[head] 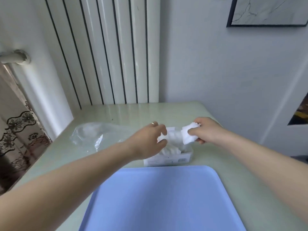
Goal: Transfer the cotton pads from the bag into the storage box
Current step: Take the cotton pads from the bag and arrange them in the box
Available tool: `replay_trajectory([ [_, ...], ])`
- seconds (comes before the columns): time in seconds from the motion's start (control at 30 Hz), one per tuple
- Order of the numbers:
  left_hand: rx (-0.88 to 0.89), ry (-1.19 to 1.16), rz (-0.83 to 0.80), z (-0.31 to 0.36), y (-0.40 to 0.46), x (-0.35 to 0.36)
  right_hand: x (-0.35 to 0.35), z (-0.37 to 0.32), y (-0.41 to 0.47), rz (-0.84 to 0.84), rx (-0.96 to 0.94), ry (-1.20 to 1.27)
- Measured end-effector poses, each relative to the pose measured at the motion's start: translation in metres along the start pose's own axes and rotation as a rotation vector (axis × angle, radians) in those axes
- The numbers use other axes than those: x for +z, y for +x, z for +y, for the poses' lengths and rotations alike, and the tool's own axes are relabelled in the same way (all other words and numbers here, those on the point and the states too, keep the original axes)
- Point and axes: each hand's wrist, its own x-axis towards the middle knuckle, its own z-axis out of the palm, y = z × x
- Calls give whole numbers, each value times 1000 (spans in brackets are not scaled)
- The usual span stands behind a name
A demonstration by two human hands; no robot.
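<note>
While you hold a stack of cotton pads (189,135) pinched in your right hand (205,130), its fingers clamped on the stack's far and near faces, a second bunch of pads (162,138) sits between the curled fingers of your left hand (148,139); both bunches hang just above the open storage box (168,159). More pads already lie inside it, directly below your fingers, fanned and leaning rather than flat.

To finish this step well, I judge you should lower one hand at a time, setting each stack on edge beside those already in, and let go only once the stack touches the box floor or its neighbours (loose pads tend to splay and spill if dropped from above). Keep the pinch light but even, since the pads look soft, thin and fibrous, square-cut with slightly ragged edges, and would probably slide apart under a lopsided squeeze.

The box looks like clear rigid plastic with a pale label on its near wall. Left of your left fingers lies the bag (93,134), thin crinkled transparent film, slumped on the glossy pale green surface (233,164); whether any pads remain in it I cannot tell. Nearer you than the box sits a smooth blue tray (163,205) with rounded corners.
</note>
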Motion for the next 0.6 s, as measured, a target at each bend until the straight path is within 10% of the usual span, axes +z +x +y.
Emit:
replay_trajectory([
  [0.27, -382, 222, -99, -22, 5, 17, 15, -2, 10, -51, -90, -348],
  [0.6, -460, 167, -215, -27, 20, 35, 40, -21, 14, -147, -208, -848],
])
